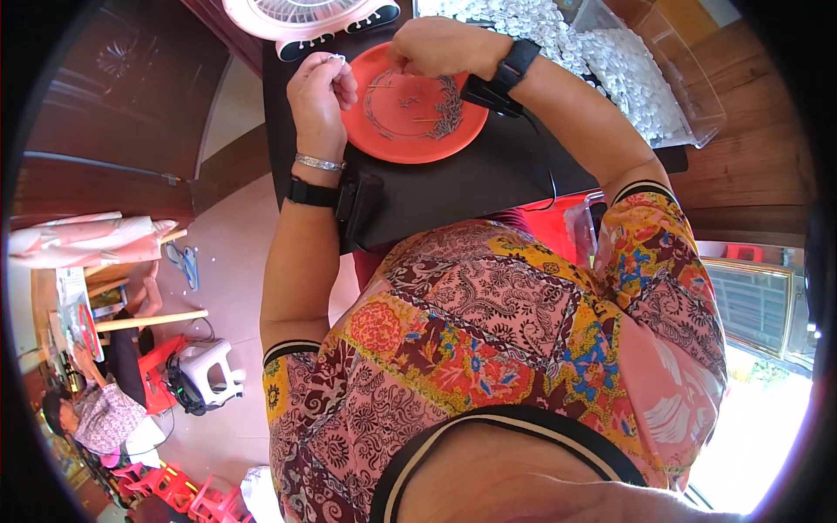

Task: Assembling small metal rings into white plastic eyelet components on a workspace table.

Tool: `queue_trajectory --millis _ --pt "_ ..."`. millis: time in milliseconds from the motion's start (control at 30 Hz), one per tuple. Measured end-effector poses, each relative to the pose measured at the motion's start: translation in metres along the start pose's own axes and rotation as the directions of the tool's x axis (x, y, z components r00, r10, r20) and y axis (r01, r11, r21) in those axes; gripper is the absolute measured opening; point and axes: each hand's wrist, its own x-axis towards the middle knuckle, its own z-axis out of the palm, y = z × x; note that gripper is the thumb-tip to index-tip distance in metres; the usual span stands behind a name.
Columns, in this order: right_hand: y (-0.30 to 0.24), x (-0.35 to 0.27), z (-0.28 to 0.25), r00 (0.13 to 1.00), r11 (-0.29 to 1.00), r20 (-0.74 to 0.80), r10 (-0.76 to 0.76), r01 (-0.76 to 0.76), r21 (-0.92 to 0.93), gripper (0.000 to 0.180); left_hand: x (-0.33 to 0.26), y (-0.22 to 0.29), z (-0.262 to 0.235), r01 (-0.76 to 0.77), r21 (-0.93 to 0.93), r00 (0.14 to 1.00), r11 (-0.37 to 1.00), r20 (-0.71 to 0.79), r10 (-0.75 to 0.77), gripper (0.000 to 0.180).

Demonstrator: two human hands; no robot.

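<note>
My left hand is raised by the left edge of a red round plate. Thumb and fingers pinch a small white plastic piece. Over the plate's far side, my right hand points its closed fingertips down; whatever is between them is hidden. Many small grey metal pins lie in the plate, heaped mostly along its right side. Two thin wooden sticks, one being the lower stick, rest among them.
A clear plastic bin full of small white plastic pieces stands at the far right of the black table. Beyond the plate is a pink fan-like appliance. Another person is at far left, near a white stool.
</note>
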Motion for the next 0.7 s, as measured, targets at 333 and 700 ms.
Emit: queue_trajectory --millis 333,700 --pt "-0.004 -0.022 0.002 0.995 0.990 0.093 -0.024 0.011 0.144 0.016 0.000 0.003 -0.004 0.020 -0.018 1.000 1.000 -0.004 -0.020 0.013" --pt "-0.029 -0.027 0.019 0.989 0.989 0.048 -0.140 0.138 0.044 0.013 0.001 0.002 -0.002 0.021 -0.017 1.000 1.000 -0.008 -0.021 0.014"
